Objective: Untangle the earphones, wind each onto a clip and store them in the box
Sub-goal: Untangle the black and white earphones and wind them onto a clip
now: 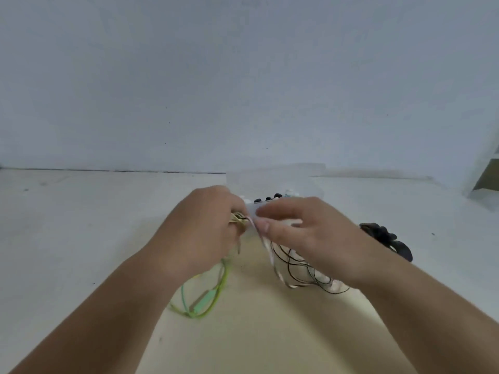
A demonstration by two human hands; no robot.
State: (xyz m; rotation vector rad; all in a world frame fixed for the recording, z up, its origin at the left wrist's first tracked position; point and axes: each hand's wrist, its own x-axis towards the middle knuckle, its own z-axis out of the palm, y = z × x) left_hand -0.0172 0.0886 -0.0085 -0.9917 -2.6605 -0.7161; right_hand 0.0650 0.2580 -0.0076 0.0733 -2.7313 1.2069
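Note:
My left hand (208, 228) grips a knot of tangled earphone cords at its fingertips. From it a green-yellow cord (208, 300) with an inline remote loops down onto the table. My right hand (297, 233) pinches a pale pink cord (266, 244) right beside the knot, its other fingers spread. Below the right hand lie loops of black cord (299, 271) mixed with the pink one. Behind the hands stands a clear plastic box (275, 182); several dark and pale earbud tips (270, 197) show at its front edge.
A black clip-like object (386, 238) lies on the table to the right of my right wrist. The white table (81, 238) meets a plain wall at the back. A shelf corner (486, 176) shows at the far right.

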